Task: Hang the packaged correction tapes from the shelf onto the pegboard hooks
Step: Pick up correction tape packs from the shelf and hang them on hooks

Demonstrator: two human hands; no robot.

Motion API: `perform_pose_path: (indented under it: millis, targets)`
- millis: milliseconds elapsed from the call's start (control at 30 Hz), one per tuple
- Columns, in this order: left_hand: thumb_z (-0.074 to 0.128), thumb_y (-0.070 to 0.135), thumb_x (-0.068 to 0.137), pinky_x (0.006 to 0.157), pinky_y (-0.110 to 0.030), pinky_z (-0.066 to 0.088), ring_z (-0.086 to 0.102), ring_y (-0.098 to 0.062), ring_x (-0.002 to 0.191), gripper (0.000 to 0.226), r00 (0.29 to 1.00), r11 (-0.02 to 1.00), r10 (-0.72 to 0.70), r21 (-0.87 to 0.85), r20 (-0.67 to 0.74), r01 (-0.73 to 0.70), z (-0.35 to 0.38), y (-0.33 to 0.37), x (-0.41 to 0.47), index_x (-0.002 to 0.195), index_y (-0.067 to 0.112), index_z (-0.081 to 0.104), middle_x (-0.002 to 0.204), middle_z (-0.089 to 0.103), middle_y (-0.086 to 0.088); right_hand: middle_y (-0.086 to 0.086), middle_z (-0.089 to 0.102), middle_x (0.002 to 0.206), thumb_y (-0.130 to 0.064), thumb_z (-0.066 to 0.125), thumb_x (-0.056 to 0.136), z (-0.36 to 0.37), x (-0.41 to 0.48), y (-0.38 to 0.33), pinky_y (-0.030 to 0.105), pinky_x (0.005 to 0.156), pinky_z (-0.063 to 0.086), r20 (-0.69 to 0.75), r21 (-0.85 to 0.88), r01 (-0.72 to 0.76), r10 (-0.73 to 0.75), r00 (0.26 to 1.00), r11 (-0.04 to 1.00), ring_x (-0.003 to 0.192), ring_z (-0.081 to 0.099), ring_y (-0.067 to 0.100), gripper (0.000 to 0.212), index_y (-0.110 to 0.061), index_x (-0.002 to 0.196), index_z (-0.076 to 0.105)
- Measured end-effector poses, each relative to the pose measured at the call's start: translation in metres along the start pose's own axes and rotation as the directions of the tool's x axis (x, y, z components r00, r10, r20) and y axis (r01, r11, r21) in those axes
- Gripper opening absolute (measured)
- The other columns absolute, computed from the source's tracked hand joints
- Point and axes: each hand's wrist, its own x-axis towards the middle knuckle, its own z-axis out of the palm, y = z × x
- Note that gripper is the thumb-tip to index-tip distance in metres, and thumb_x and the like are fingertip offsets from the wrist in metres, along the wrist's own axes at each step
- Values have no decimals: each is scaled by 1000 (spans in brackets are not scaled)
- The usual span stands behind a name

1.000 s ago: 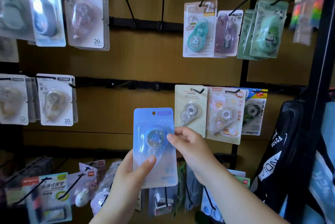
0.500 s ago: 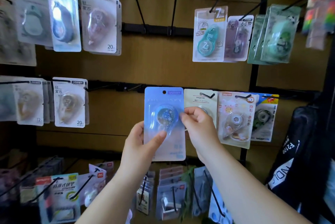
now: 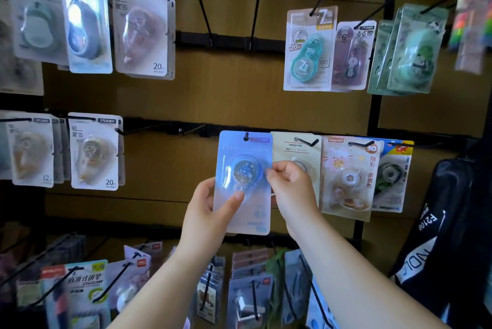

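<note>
**Trainee:** Where is the blue correction tape pack (image 3: 246,168) sitting at this stage?

**Instructor:** It is hanging upright in front of the pegboard (image 3: 226,94), just below the middle rail (image 3: 159,126), with its right edge meeting the cream pack (image 3: 292,147). The hook tip (image 3: 246,137) is showing dark in the hang hole at the top of the card, so the hole appears to be engaging the hook.

**Trainee:** How are the hands working?

**Instructor:** The left hand (image 3: 207,208) is gripping the card's lower left edge, with the thumb pressing on the front below the blister. The right hand (image 3: 290,184) is pinching the right edge beside the blister, fingers curled.

**Trainee:** What is making this step go well?

**Instructor:** Judging from this position, the card is needing a straight push back along the hook, level enough that the hole is not tearing. The right edge is risking an overlap with the cream pack. I am advising release only once the card is bearing its own weight.
</note>
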Motion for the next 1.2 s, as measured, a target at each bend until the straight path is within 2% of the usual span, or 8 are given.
perform_pose_path:
  millis: [400, 567, 667, 767, 967, 1033, 1100, 1200]
  targets:
    - [58, 34, 84, 78, -35, 55, 59, -16, 95, 51, 998, 973, -56, 223, -5, 56, 11, -24, 59, 127, 17, 37, 101, 53, 6, -7, 51, 75, -12, 42, 92, 26, 57, 20, 26, 65, 39, -134, -192, -71, 46, 990, 979, 69, 48, 13, 10, -19, 89, 49]
    - [56, 37, 86, 73, -31, 52, 53, -11, 90, 56, 998, 948, -60, 312, -2, 58, 14, -42, 84, 133, 16, 34, 109, 53, 4, 3, 58, 101, -8, 40, 93, 36, 78, 33, 25, 70, 36, -173, -299, -77, 26, 985, 951, 87, 49, 15, 22, -10, 108, 55]
    - [54, 38, 88, 64, -25, 45, 46, -9, 89, 59, 995, 925, -97, 369, 8, 87, 19, -48, 98, 137, 15, 31, 118, 53, -1, 8, 61, 106, -4, 41, 90, 41, 93, 40, 27, 73, 38, -221, -317, -103, 32, 975, 943, 86, 50, 19, 19, -12, 100, 55]
    - [52, 38, 89, 73, -28, 40, 53, -20, 103, 61, 990, 923, -143, 361, -2, 135, 26, -54, 104, 138, 13, 28, 131, 52, -7, 8, 60, 108, -7, 44, 88, 43, 103, 49, 29, 73, 42, -232, -364, -138, 54, 971, 921, 89, 53, 22, 15, -16, 96, 53]
    - [56, 31, 87, 79, -30, 41, 55, -29, 113, 75, 970, 887, -243, 401, -16, 229, 22, -78, 86, 144, 12, 12, 132, 52, -12, 15, 41, 137, -10, 44, 89, 31, 86, 74, 29, 80, 44, -86, -460, -182, 160, 983, 869, 121, 45, 31, 44, -12, 132, 39]
    - [57, 26, 88, 78, -30, 40, 56, -29, 108, 78, 967, 869, -251, 427, -53, 249, 17, -79, 71, 145, 13, 7, 129, 52, -12, 14, 42, 137, -8, 44, 88, 21, 73, 72, 26, 68, 44, -16, -480, -171, 186, 982, 861, 111, 51, 28, 48, -9, 135, 36]
    - [56, 23, 88, 73, -29, 40, 55, -23, 93, 73, 965, 874, -247, 411, -82, 259, 12, -73, 52, 145, 14, 11, 118, 56, -9, 15, 51, 121, -8, 45, 88, 12, 54, 65, 34, 74, 49, 41, -436, -169, 208, 977, 884, 96, 56, 27, 40, -8, 128, 41]
    - [55, 20, 88, 70, -31, 48, 56, -15, 79, 39, 981, 931, -172, 313, -86, 190, 4, -61, 13, 125, 19, 43, 86, 59, 5, 7, 58, 81, -6, 43, 90, -9, 14, 59, 29, 62, 52, 98, -354, -217, 267, 959, 910, 62, 54, 17, 10, -12, 90, 50]
